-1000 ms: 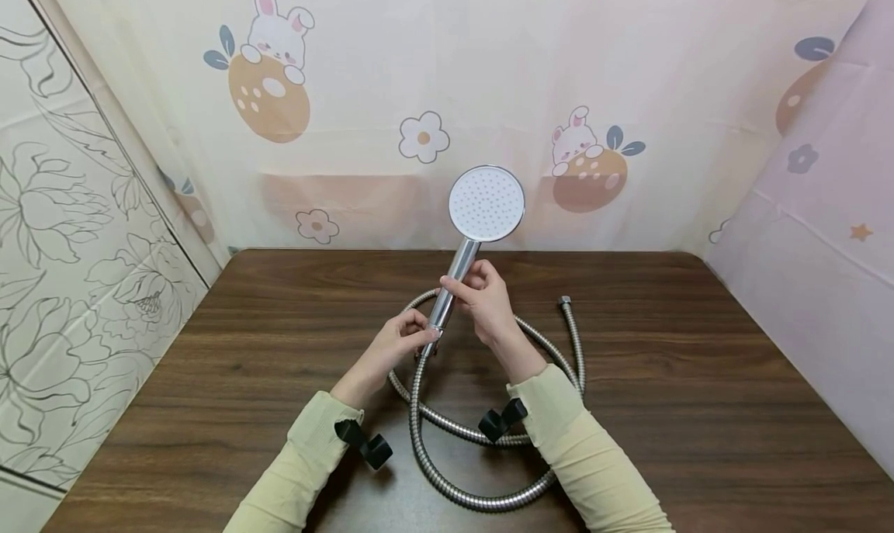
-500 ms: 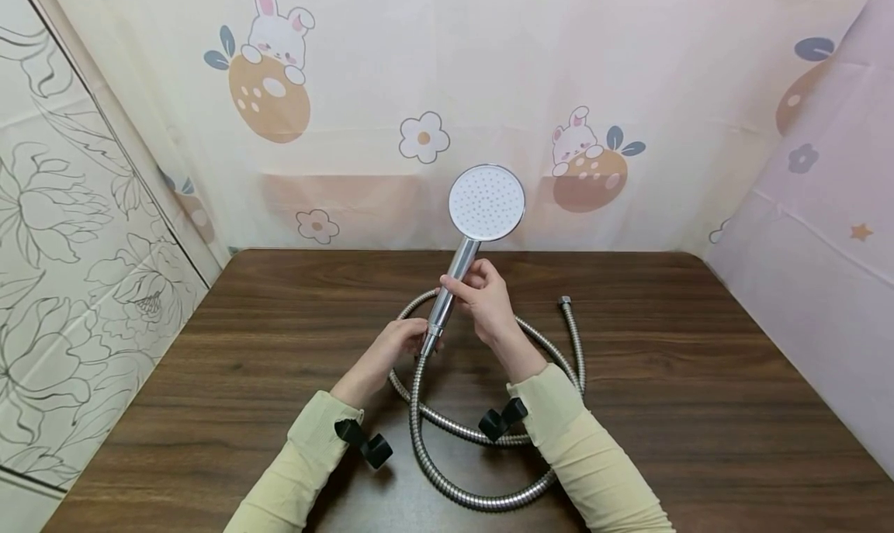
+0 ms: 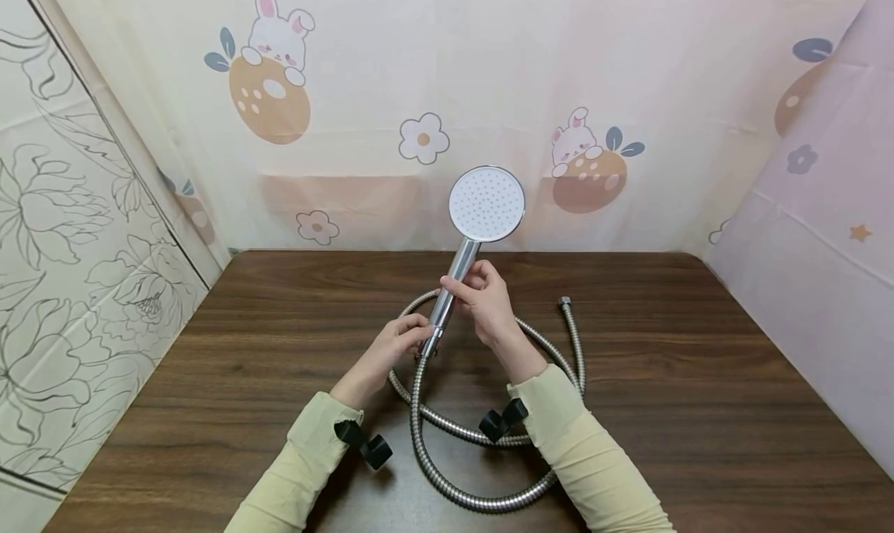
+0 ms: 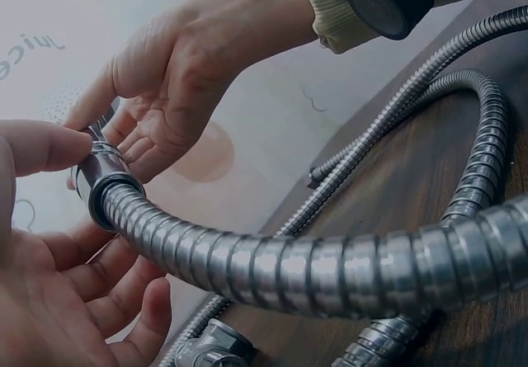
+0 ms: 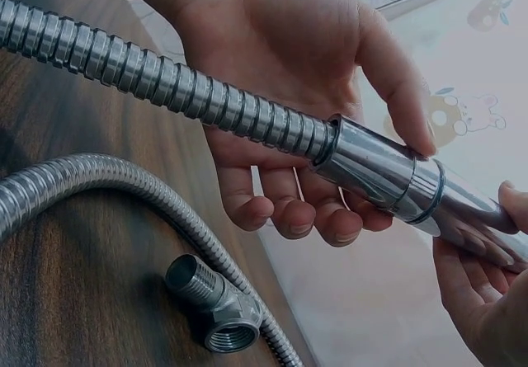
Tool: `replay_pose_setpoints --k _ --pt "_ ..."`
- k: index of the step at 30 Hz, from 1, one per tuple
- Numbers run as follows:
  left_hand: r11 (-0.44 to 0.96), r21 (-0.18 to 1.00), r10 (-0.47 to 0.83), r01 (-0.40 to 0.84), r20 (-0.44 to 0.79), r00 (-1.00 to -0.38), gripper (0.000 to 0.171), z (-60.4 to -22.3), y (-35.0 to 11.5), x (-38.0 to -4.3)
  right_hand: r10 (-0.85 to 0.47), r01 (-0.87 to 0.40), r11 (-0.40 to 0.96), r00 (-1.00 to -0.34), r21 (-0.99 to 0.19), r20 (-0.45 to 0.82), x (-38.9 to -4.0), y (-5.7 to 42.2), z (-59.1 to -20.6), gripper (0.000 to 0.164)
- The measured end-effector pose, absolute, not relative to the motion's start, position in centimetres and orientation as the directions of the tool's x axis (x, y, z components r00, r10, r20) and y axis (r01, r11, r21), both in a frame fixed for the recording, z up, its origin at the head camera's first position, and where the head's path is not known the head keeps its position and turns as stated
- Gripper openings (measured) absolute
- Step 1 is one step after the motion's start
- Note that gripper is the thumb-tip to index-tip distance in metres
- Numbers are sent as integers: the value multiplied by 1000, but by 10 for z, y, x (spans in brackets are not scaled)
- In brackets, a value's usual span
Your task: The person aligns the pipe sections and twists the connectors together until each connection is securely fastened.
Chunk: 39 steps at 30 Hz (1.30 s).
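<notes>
A chrome hand shower (image 3: 486, 203) is held tilted over the table, its white round spray face toward the head camera. My right hand (image 3: 491, 308) grips the handle (image 3: 461, 261) between thumb and fingers. Lower down, my left hand (image 3: 387, 353) pinches the smooth conical nut (image 5: 371, 162) where the flexible metal hose (image 3: 482, 504) meets the handle. In the right wrist view the left thumb lies on the joint, with the other fingers loosely curled below. The nut sits against the handle's end; the threads inside are hidden.
The hose loops across the wooden table (image 3: 244, 409), and its free end (image 3: 566, 302) lies at the right. A threaded metal fitting (image 5: 216, 305) rests on the table beside the hose, under the hands. Printed curtains (image 3: 363, 52) stand behind the table.
My left fingers rolled around the nut, going behind it half a second ago and coming back to the front now. The right hand and the shower head stay in place.
</notes>
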State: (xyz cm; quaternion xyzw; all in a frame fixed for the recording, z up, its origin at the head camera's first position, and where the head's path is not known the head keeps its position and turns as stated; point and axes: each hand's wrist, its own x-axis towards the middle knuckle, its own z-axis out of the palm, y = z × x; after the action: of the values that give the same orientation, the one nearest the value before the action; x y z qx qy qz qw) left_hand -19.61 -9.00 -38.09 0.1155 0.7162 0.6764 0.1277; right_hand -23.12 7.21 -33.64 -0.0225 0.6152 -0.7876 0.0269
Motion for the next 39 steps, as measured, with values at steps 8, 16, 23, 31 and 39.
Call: replay_pose_setpoints --k 8,16,23,31,39 --pt "82 997 306 -14 -38 -951 17 -381 -89 -194 -76 21 -241 -997 -970 -3 -231 70 -337 26" --pt "-12 999 361 -37 -30 -932 16 -380 -90 -195 -70 20 -242 -998 -970 -3 -232 70 -336 25" --pt "6 1000 377 -31 -31 -926 35 -381 -90 -196 -75 28 -233 -997 -972 -11 -231 70 -337 25" --pt "21 1000 357 -23 -29 -934 17 -380 -91 -195 -80 21 -237 -997 -971 -2 -231 71 -338 25" --pt "61 998 322 -18 -37 -946 14 -380 -91 -195 -76 23 -241 -997 -970 -5 -232 70 -338 25"
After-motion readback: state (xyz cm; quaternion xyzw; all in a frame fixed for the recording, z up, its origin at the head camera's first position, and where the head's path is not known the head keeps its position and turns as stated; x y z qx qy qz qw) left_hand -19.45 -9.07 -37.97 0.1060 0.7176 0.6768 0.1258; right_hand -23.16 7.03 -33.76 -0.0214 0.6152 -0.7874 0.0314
